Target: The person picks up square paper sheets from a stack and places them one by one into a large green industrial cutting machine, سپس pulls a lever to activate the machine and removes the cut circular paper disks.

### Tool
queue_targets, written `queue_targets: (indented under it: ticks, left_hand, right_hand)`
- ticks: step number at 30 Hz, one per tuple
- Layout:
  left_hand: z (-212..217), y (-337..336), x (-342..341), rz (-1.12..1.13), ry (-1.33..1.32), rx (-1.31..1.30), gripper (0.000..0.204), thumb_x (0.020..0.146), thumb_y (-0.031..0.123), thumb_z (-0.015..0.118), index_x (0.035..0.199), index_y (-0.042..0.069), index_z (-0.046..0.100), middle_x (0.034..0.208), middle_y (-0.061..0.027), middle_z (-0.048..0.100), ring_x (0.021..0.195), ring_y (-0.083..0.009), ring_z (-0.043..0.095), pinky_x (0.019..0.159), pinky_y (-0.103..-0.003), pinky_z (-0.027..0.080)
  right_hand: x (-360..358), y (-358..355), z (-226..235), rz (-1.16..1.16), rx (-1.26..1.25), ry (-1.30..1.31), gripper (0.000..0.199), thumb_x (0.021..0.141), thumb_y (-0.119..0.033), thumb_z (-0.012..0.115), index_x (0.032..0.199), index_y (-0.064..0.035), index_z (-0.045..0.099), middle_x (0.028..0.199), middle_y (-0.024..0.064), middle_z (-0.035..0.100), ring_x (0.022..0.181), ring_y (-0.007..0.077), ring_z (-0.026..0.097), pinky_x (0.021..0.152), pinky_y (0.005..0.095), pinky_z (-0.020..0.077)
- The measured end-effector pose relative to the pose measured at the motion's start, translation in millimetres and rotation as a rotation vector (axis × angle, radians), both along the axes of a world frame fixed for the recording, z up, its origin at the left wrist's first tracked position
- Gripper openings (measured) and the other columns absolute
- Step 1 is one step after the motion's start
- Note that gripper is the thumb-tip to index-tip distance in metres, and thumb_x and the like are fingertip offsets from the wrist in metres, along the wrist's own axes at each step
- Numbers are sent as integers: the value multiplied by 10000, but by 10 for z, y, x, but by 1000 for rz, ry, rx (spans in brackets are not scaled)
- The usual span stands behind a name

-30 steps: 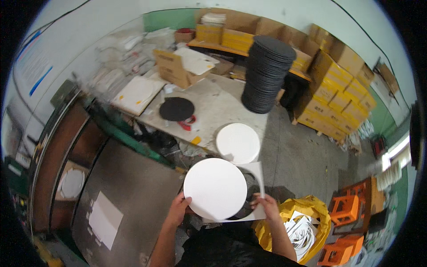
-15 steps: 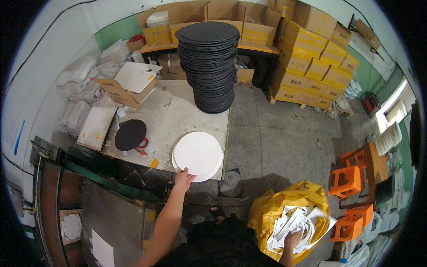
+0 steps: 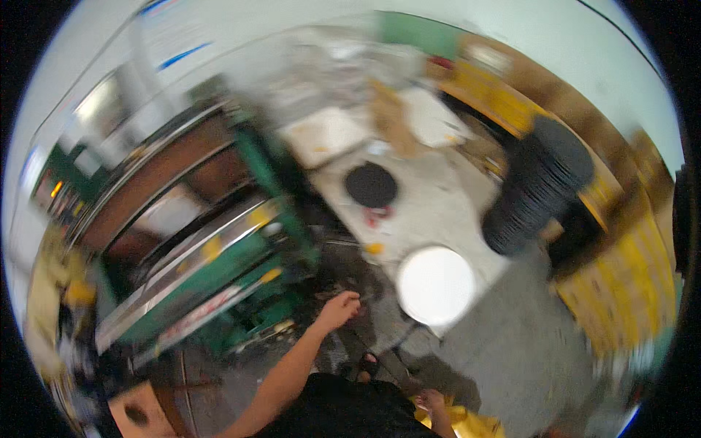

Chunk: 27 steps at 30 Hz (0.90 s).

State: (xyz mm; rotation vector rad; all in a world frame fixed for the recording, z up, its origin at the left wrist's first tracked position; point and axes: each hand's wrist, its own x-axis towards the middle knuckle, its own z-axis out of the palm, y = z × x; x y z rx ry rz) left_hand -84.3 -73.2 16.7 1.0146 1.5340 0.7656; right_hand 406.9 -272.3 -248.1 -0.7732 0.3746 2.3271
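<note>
My left hand (image 3: 340,309) is in the air over the dark floor between the green machine and the table. Its fingers are loosely bent and a little apart, with nothing seen in them. A white round disc (image 3: 437,285) lies at the near corner of the table (image 3: 431,197), to the right of that hand and apart from it. My right hand (image 3: 431,401) is low at the bottom edge, beside the yellow bag (image 3: 467,423). Its fingers are too blurred to read. Only a small part of the bag shows.
At left stands a green machine (image 3: 241,292) with open brown shelves and a white round piece (image 3: 171,212) inside. A black disc (image 3: 371,185) lies on the table, and a tall stack of black discs (image 3: 540,182) rises at its far right. Yellow-taped cartons (image 3: 628,277) stand beyond.
The view has swung left toward the machine. My left hand has let go of the white disc, which stays on the table. My right hand has come away from the white scraps in the bag.
</note>
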Motion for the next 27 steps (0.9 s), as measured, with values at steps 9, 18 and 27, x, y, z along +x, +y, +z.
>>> queue_targets:
  ticks: [9,18,27]
  left_hand:
    - [660,-4481,-1637,1295,809,318,380,852,79,602,1228,53,552,1082,-161,654,890,-314,658,782,-387,521]
    - [2178,-8445,-900,2439,1788,-145,296,894,89,602,1168,-14,558,966,-93,598,746,-217,574,711,-347,491]
    - [2092,-10007,-726,2629,772,182,411,837,285,699,1100,-23,631,800,-38,622,674,-112,527,597,-280,419]
  right_hand:
    - [-2368,1358,1239,1105,601,-1067,238,961,-189,524,801,-13,504,686,97,493,588,196,463,554,353,440]
    - [-4497,-23,1767,1707,1084,-800,230,955,-212,539,830,-20,534,719,89,522,635,189,489,593,355,447]
    - [-5078,-590,1944,1973,1347,-604,229,949,-236,554,859,-26,563,752,81,551,683,181,514,632,357,455]
